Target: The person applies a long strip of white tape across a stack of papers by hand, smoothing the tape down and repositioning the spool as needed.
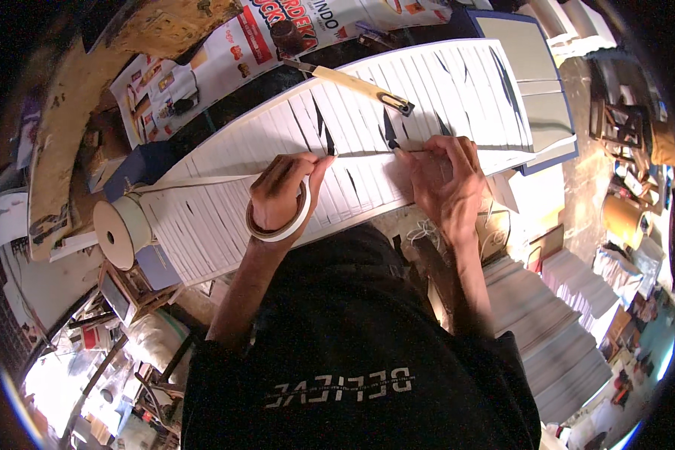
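A long row of narrow white paper-covered pieces (225,150), packed side by side with dark gaps, lies across the work surface. A thin white strip (202,181) runs lengthwise over the row toward my left hand (281,187), whose thumb and fingers are pinched on it. Around that same hand hangs a roll of tape (301,214) like a bracelet. My right hand (454,184) is bent over the row farther right, thumb and curled fingers closed at the strip's line. A cutter knife (352,84) with a yellowish handle rests on the row's far side.
A large spool (114,234) with a pale round face stands at the row's left end. Blue-edged grey boards (511,49) lie under its right end. Beyond the row is a printed banner (195,82). Tall paper stacks (532,315) stand at lower right.
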`<state>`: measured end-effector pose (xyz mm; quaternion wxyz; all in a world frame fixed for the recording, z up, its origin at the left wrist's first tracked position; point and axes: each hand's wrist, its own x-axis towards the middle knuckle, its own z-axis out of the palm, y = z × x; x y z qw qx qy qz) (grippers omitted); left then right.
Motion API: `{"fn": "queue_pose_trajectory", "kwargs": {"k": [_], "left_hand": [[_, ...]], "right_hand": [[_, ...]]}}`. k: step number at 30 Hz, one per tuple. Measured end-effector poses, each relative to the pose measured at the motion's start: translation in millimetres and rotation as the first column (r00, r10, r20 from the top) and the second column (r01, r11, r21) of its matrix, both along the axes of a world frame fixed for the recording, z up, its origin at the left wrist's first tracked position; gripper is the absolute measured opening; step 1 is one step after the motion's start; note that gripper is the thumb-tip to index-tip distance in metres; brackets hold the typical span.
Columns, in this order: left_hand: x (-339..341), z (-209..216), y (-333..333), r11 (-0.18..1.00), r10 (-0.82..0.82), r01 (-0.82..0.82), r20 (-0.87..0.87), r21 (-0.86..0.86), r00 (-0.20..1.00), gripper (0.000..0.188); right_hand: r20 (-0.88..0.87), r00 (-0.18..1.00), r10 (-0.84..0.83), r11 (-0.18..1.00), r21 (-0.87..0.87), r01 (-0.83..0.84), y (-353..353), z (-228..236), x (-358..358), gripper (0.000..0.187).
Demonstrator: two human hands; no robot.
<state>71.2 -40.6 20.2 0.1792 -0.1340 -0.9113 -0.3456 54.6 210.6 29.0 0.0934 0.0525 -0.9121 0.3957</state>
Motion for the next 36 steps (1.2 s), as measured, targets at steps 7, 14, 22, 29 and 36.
{"fn": "queue_pose_trajectory", "kwargs": {"k": [7,14,22,29,36], "left_hand": [[0.9,-3.6,-0.8,0.999,-0.042,0.042,-0.021,-0.017,0.999,0.018],[-2.0,-2.4,-1.3,0.997,-0.071,0.069,-0.03,-0.045,0.997,0.015],[13.0,13.7,-45.9,0.99,0.071,-0.091,0.181,0.105,0.981,0.022],[12.6,4.0,-86.4,0.98,-0.025,-0.011,0.177,0.196,0.984,0.014],[15.8,3.2,-72.4,0.959,0.073,-0.152,0.309,0.239,0.948,0.012]], "right_hand": [[-0.071,0.997,0.006,0.997,0.076,-0.001,-3.9,3.7,-0.8,0.027],[-0.144,0.975,0.168,0.985,-0.011,-0.172,-74.1,3.6,1.4,0.022],[0.014,0.99,0.14,0.959,-0.25,-0.132,-68.7,-12.8,0.6,0.018],[-0.011,0.991,0.134,0.976,-0.173,-0.134,-73.1,-7.7,-0.2,0.021],[-0.016,0.989,0.15,0.983,-0.105,-0.151,-72.8,-2.0,0.4,0.023]]}}
